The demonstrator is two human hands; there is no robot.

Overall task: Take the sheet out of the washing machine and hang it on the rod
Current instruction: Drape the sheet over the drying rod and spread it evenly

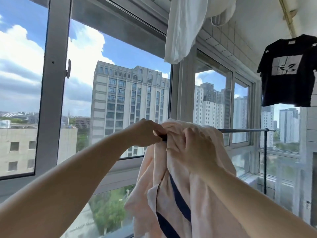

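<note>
Pink sheet (pixel 173 169) w/ navy stripe draped over rod (pixel 243 129). Left hand (pixel 145 133) pinches its edge at rod; right hand (pixel 197 150) grips the fabric. Black T-shirt (pixel 288 71) hangs upper right.

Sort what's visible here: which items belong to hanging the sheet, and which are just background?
Job:
- pale pink sheet, bunched over the rod
- rod
- left hand, pinching the sheet's edge
- right hand, gripping the sheet

Background:
- black T-shirt, hanging
- white cloth, hanging overhead
</note>
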